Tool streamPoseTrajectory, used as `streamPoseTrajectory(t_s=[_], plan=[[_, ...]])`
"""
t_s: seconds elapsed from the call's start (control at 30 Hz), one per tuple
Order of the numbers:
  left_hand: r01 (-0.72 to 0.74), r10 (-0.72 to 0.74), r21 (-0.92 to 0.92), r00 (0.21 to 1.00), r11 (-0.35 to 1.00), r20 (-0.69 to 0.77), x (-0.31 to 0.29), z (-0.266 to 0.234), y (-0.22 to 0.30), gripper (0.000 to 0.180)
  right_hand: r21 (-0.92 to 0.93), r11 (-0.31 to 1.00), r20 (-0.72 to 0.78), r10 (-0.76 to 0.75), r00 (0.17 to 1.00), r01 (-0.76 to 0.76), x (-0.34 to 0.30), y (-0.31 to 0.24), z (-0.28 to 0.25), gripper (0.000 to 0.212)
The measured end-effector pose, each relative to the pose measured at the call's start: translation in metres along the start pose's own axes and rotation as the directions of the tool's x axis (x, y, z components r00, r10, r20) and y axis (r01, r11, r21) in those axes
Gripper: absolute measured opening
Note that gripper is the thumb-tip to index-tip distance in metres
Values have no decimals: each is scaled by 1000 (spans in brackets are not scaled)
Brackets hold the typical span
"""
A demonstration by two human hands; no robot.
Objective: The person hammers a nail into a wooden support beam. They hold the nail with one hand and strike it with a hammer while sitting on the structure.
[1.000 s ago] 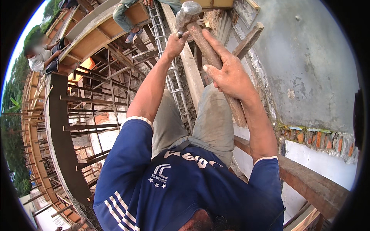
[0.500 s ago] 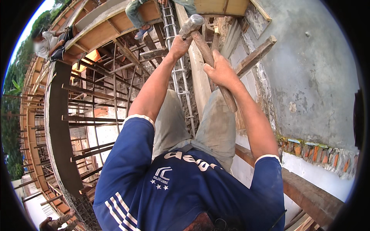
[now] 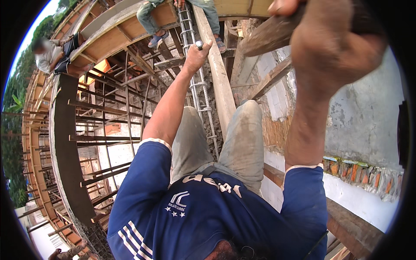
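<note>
My left hand (image 3: 198, 56) is closed around a metal rod (image 3: 199, 44) whose round, shiny end points up; the rest of it is hidden in the fist. It is held over the steel rebar cage (image 3: 202, 89), beside a long wooden plank (image 3: 219, 78). High at the upper right and close to the view, my right hand (image 3: 333, 54) grips a hammer by its wooden handle (image 3: 269, 37). Motion blurs this hand somewhat, and the hammer's head cannot be made out. The cage and plank run forward from between my knees.
A co-worker's legs (image 3: 149, 19) straddle the cage's far end. Another person (image 3: 50, 54) sits at the far left on wooden formwork (image 3: 110, 41). Timber props (image 3: 108, 138) fill the drop at left. A grey wall (image 3: 364, 125) stands at right, with a thick beam (image 3: 353, 225) below.
My right hand has swung the hammer up and to the right, away from my left hand. The rod's end in my left fist is now uncovered. My left hand has barely moved.
</note>
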State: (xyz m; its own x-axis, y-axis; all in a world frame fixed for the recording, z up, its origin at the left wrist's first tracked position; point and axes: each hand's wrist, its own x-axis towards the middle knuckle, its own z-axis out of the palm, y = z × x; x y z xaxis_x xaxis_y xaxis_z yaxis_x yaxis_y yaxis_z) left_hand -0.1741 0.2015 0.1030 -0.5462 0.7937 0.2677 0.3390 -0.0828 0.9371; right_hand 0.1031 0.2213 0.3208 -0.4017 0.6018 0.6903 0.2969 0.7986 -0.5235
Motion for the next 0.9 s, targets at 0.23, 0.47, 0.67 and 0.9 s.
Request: streamPoseTrajectory(t_s=[0.23, 0.47, 0.67, 0.9], plan=[[-99, 99, 51, 995, 994, 12, -9, 10, -19, 40, -3, 899, 658, 332, 676, -438, -62, 49, 52, 30], [23, -23, -12, 999, 1000, 24, 9, 1, -11, 49, 455, 885, -57, -79, 995, 96, 16, -36, -57, 23], [13, -16, 56, 998, 998, 62, 11, 21, -3, 43, 167, 979, 8, -121, 993, 118, -22, -4, 11, 30], [-192, 194, 45, 981, 980, -30, 0, 9, -34, 35, -4, 883, 762, 307, 570, -469, -57, 7, 21, 39]])
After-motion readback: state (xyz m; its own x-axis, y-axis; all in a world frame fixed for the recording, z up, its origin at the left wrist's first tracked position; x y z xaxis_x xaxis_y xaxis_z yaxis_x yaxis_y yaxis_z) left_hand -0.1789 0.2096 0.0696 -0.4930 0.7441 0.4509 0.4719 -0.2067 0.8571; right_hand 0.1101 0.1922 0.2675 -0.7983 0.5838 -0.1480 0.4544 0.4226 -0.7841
